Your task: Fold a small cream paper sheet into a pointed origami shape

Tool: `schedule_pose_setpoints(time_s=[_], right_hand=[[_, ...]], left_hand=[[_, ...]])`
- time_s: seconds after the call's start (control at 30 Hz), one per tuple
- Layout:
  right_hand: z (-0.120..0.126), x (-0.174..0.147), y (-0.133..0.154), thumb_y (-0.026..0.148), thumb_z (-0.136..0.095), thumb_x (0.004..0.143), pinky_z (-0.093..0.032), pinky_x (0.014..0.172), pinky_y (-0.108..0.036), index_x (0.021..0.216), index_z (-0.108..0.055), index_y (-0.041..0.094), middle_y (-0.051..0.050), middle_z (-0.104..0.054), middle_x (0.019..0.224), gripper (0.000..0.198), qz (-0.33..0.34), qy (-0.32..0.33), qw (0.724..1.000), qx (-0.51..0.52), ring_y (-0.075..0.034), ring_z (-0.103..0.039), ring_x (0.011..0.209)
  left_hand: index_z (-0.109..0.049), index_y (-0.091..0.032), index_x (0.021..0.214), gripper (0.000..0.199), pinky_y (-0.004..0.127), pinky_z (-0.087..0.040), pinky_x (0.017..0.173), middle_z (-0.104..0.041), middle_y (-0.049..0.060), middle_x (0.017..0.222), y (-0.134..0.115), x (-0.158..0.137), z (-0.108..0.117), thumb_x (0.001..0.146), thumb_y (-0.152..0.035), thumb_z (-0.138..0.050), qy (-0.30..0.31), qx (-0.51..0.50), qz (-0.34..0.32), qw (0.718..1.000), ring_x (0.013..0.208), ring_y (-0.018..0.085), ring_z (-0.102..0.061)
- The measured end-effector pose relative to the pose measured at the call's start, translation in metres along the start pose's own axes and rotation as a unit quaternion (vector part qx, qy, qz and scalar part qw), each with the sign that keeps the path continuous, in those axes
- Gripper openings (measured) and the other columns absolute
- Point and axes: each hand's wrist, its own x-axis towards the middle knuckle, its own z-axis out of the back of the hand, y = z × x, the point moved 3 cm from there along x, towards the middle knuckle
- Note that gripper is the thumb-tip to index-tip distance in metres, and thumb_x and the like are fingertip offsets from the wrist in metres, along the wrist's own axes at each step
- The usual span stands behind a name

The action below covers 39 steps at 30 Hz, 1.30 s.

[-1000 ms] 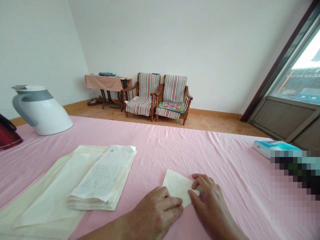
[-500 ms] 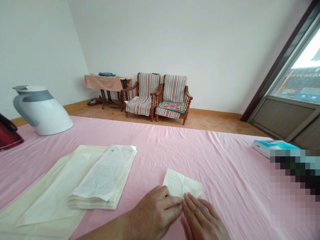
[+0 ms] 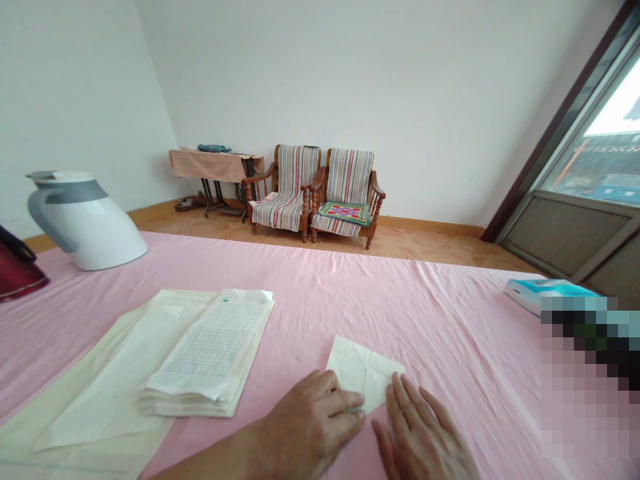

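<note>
A small cream folded paper (image 3: 364, 367), marked by crossing creases, lies flat on the pink cloth in front of me. My left hand (image 3: 320, 417) grips it at the lower left, the bent fingers pressed together over its near edge. My right hand (image 3: 417, 420) lies along the right edge of the paper, its fingers stretched out flat with the thumb apart. The palms hide part of the cloth at the bottom.
To the left lies a stack of grid-printed paper (image 3: 205, 347) on larger cream sheets (image 3: 115, 380). A white and grey jug (image 3: 107, 227) and a red kettle (image 3: 20, 270) stand farther left. A blue and white pack (image 3: 550, 293) sits at right beside a blurred patch.
My right hand has slid right, away from my left fingers, along the paper toward its right corner. My left hand stays nearly in place on the paper.
</note>
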Motion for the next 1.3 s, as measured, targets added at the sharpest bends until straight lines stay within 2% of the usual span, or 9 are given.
schedule_pose_setpoints(time_s=[0.07,0.2,0.27,0.4,0.5,0.67,0.9,1.13,1.3], right_hand=[[-0.002,0.0,0.002,0.025,-0.042,0.092,-0.056,0.076,-0.038,0.099,-0.071,0.011,-0.017,-0.073,0.103,0.034,0.015,-0.007,1.0,0.023,-0.028,-0.072,0.093],[-0.001,0.002,0.01,0.015,-0.046,0.087,-0.057,0.081,-0.03,0.109,-0.068,0.015,-0.009,-0.072,0.11,0.032,0.043,-0.037,0.992,0.109,-0.022,-0.07,0.1],[0.001,0.006,0.014,0.012,-0.049,0.084,-0.058,0.081,-0.028,0.111,-0.068,0.015,-0.008,-0.072,0.109,0.033,0.041,-0.055,0.987,0.147,-0.022,-0.07,0.099],[0.007,0.013,0.017,0.01,-0.05,0.081,-0.058,0.081,-0.027,0.11,-0.068,0.017,-0.005,-0.073,0.107,0.034,0.026,-0.059,0.978,0.198,-0.021,-0.071,0.096],[0.012,0.016,0.013,0.016,-0.053,0.082,-0.06,0.075,-0.03,0.103,-0.068,0.017,-0.007,-0.075,0.102,0.026,-0.025,-0.056,0.978,0.198,-0.023,-0.072,0.09],[0.017,0.018,0.009,0.026,-0.052,0.086,-0.061,0.069,-0.034,0.1,-0.067,0.014,-0.013,-0.075,0.098,0.024,-0.075,-0.045,0.983,0.164,-0.026,-0.073,0.085],[0.011,0.017,0.007,0.021,-0.054,0.085,-0.061,0.072,-0.037,0.105,-0.066,0.014,-0.012,-0.073,0.103,0.025,-0.076,-0.017,0.978,0.192,-0.027,-0.072,0.09],[0.003,0.016,0.007,0.01,-0.047,0.085,-0.06,0.08,-0.037,0.107,-0.067,0.011,-0.013,-0.072,0.109,0.03,-0.063,-0.002,0.976,0.21,-0.026,-0.069,0.1],[0.002,0.022,0.003,0.004,-0.043,0.083,-0.059,0.083,-0.036,0.106,-0.068,0.013,-0.013,-0.071,0.111,0.035,-0.071,-0.007,0.968,0.242,-0.025,-0.067,0.105]], left_hand=[[-0.058,-0.015,0.106,0.017,0.031,-0.044,0.081,-0.067,0.007,0.114,-0.001,0.001,0.0,0.093,-0.009,-0.049,-0.005,-0.005,0.008,1.0,0.088,0.018,-0.058],[-0.06,-0.017,0.101,0.015,0.03,-0.044,0.081,-0.068,0.006,0.101,0.001,0.002,0.001,0.095,-0.01,-0.047,-0.015,-0.046,0.042,0.998,0.085,0.017,-0.057],[-0.06,-0.017,0.1,0.014,0.031,-0.044,0.085,-0.066,0.006,0.1,0.004,0.0,0.002,0.09,-0.01,-0.052,-0.028,-0.078,0.064,0.995,0.09,0.017,-0.057],[-0.06,-0.017,0.112,0.045,0.043,-0.038,0.099,-0.061,0.009,0.116,0.016,-0.006,0.002,0.067,-0.012,-0.066,-0.06,-0.093,0.134,0.985,0.106,0.025,-0.053],[-0.058,-0.016,0.119,0.058,0.045,-0.036,0.1,-0.061,0.01,0.12,0.022,-0.008,0.002,0.061,-0.012,-0.065,-0.055,-0.091,0.137,0.985,0.111,0.027,-0.052],[-0.06,-0.02,0.114,0.05,0.044,-0.035,0.098,-0.065,0.006,0.115,0.02,-0.002,0.005,0.067,-0.005,-0.057,-0.027,-0.056,0.129,0.99,0.106,0.024,-0.056],[-0.061,-0.019,0.1,0.016,0.037,-0.039,0.089,-0.067,0.005,0.095,0.02,-0.002,0.001,0.091,-0.012,-0.051,-0.018,0.041,0.079,0.996,0.092,0.02,-0.059],[-0.058,-0.016,0.091,0.013,0.035,-0.039,0.086,-0.065,0.005,0.089,0.022,-0.003,0.002,0.095,-0.011,-0.047,-0.035,0.103,0.045,0.993,0.087,0.019,-0.058],[-0.056,-0.015,0.085,0.014,0.034,-0.039,0.08,-0.063,0.004,0.083,0.01,-0.004,0.0,0.094,-0.01,-0.046,0.005,0.07,0.011,0.997,0.078,0.018,-0.055]])
